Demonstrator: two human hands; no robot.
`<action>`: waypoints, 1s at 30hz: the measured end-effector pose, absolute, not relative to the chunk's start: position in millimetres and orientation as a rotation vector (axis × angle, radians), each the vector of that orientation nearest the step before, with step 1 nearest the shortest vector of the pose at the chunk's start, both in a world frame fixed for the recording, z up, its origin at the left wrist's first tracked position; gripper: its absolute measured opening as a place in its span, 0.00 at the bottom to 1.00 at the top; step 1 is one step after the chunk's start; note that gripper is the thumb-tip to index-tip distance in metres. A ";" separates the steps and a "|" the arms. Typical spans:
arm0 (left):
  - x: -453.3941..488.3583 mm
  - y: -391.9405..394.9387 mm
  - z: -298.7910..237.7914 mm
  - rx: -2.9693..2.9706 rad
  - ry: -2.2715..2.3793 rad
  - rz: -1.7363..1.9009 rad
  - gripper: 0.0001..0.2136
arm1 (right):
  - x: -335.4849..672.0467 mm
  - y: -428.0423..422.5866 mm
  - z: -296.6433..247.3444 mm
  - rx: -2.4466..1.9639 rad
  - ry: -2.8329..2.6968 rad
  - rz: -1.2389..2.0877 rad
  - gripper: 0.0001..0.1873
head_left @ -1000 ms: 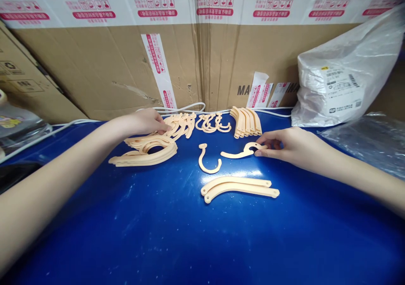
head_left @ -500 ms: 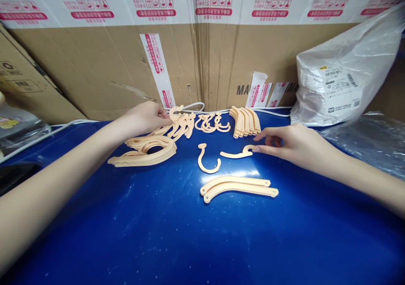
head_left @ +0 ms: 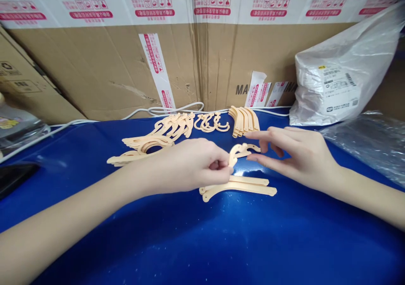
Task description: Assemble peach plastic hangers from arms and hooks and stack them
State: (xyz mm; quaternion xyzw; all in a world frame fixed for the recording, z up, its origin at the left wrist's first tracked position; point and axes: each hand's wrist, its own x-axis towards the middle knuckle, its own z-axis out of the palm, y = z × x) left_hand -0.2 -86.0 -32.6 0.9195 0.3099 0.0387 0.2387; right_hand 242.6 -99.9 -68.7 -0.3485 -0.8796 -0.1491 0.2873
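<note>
My left hand is closed on a curved cream plastic hanger piece, raised over the middle of the blue table. My right hand is just to its right, thumb and forefinger apart. Near those fingertips lies another curved hanger piece, partly behind the held one. Closer to me rest two long hanger arms, side by side, their left ends partly covered by my left hand. The single hook seen earlier is hidden behind that hand.
Behind are a pile of larger hanger pieces, a row of short curved pieces, several hooks and a stack of arms. A white cable runs before the cardboard box. A plastic-wrapped parcel stands right.
My left hand has come from the row of short pieces at the back left to the middle, bringing one piece. My right hand's fingers have spread away from the piece they were touching.
</note>
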 end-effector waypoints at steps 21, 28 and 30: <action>-26.8 -65.6 -39.2 2.956 1.001 -0.040 0.03 | 269.9 -78.3 -53.3 -1.391 -2.580 -0.431 0.13; -23.2 -72.3 -44.7 2.902 1.046 -0.129 0.07 | 263.8 -81.4 -61.5 -1.545 -2.666 -0.354 0.12; -21.1 -73.5 -44.1 2.886 1.065 -0.154 0.06 | 261.9 -82.5 -61.5 -1.534 -2.659 -0.379 0.12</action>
